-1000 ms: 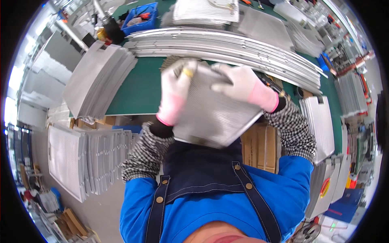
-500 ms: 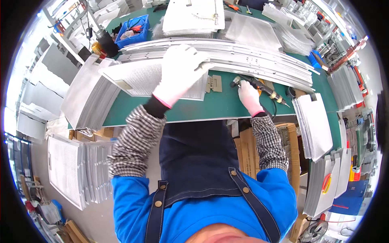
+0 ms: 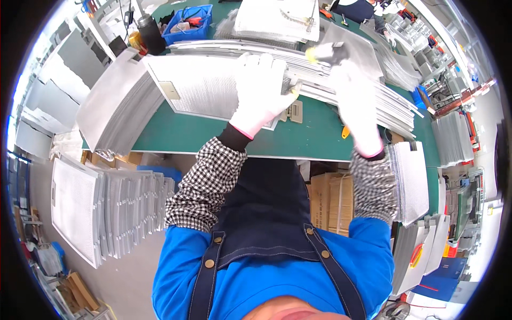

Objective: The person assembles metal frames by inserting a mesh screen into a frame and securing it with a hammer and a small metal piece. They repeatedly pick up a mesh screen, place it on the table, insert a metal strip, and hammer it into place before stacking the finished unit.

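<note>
Mesh filter panel lies flat on the green worktop, far left of centre. Left hand presses on its right edge, gloved fingers spread flat, gripping nothing. Right hand is closed around a yellow-tipped tool. Best to keep the panel pinned and the tool square. Tool tip blurred; contact point hidden.

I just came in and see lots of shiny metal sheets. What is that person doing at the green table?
A person in white gloves stands at a green workbench. The left hand presses flat on a silvery mesh panel lying on the bench. The right hand holds a tool with a yellow tip at the panel's right edge. Stacks of similar panels lie all around.
</note>
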Action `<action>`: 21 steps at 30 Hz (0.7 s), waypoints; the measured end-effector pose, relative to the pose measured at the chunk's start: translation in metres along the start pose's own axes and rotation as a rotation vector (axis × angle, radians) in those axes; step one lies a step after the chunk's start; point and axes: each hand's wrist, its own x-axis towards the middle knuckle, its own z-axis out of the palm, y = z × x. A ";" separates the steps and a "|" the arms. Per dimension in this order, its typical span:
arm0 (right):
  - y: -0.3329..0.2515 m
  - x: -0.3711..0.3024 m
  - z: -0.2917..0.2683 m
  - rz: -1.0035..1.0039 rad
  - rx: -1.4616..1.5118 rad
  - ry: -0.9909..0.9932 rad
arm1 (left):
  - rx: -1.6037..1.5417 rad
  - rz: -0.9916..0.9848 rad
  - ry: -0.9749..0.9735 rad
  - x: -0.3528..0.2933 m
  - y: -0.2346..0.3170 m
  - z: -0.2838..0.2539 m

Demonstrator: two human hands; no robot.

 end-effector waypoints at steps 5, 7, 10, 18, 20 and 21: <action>0.032 0.024 -0.023 -0.120 0.358 -0.374 | -0.043 0.047 0.013 -0.002 0.001 -0.001; 0.032 0.042 -0.034 -0.284 0.150 -0.416 | -0.049 0.038 -0.003 -0.001 0.002 -0.002; 0.024 0.060 -0.048 -0.165 0.327 -0.348 | -0.033 0.012 -0.013 -0.001 0.003 -0.005; 0.026 -0.039 0.034 0.206 0.217 -0.254 | 0.010 -0.027 0.021 -0.005 0.009 -0.002; 0.020 -0.054 0.041 0.625 0.242 -0.582 | 0.027 -0.031 0.060 -0.009 0.010 -0.004; 0.037 -0.089 0.060 0.684 0.120 -0.613 | 0.006 -0.023 0.084 -0.009 0.014 -0.002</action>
